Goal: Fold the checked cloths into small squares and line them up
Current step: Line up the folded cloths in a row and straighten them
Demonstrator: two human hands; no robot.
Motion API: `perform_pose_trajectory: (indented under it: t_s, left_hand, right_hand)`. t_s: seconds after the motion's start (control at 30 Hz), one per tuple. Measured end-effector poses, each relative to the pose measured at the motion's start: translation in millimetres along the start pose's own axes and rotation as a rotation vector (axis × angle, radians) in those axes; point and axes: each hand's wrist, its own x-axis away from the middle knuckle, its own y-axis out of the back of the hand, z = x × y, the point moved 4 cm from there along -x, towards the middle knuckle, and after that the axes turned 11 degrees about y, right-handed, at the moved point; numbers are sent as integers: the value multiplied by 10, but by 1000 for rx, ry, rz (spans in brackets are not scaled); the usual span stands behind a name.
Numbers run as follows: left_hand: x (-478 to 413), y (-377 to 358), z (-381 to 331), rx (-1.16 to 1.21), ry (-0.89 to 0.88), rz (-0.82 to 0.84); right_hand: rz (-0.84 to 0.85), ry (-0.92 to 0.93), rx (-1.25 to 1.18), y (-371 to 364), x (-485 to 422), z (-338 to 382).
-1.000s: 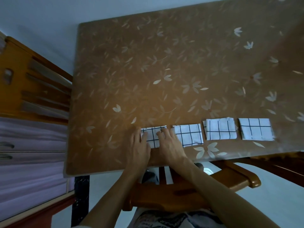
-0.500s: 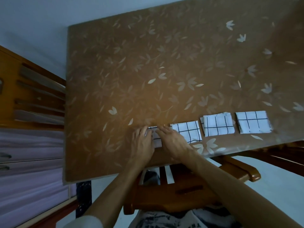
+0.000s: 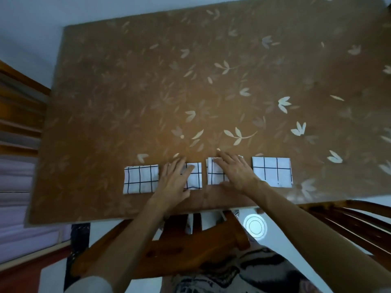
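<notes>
Several white cloths with black checks lie folded in a row near the front edge of the brown table (image 3: 190, 81). The leftmost cloth (image 3: 140, 179) lies uncovered. My left hand (image 3: 174, 180) rests flat on the second cloth (image 3: 195, 176), fingers spread, covering its left half. My right hand (image 3: 234, 171) lies flat across the third cloth (image 3: 213, 175), fingers pointing up and left, hiding most of it. The rightmost cloth (image 3: 271, 171) lies bare just right of my right wrist. Neither hand grips anything.
The table has a leaf-patterned brown cover. A wooden chair (image 3: 190, 242) stands below the front edge under my arms. Another wooden chair (image 3: 349, 225) is at the right, and wooden furniture (image 3: 19, 106) at the left. A round white fitting (image 3: 255, 226) is on the floor.
Both hands left the leftmost cloth and shifted right: the left onto the second cloth, the right onto the third. The camera view swung, so the row sits further left in the frame.
</notes>
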Motion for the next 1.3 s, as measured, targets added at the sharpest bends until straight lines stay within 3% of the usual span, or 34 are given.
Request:
perform_pose_trajectory:
  t_s: [0.27, 0.4, 0.53, 0.63, 0.7, 0.9, 1.17, 1.3]
  left_hand:
    - [-88, 20, -77, 12, -40, -24]
    - [-70, 30, -95, 56, -21, -35]
    - [168, 19, -19, 133, 35, -238]
    - [331, -173, 67, 68, -4, -280]
    - [350, -265, 126, 35, -4, -224]
    - [317, -233, 164, 44, 53, -192]
    - [261, -200, 58, 67, 115, -179]
    - [230, -154, 27, 84, 115, -217]
  right_hand:
    - [-39, 72, -24, -155, -1, 11]
    - [-142, 82, 4, -172, 43, 94]
    - [-237, 217, 9, -211, -79, 454]
    - [-137, 328, 79, -406, -164, 762]
    - [-24, 316, 154, -518, -172, 826]
    - [88, 295, 275, -508, -59, 758]
    - [126, 287, 327, -446, 80, 668]
    - [-23, 314, 229, -428, 73, 674]
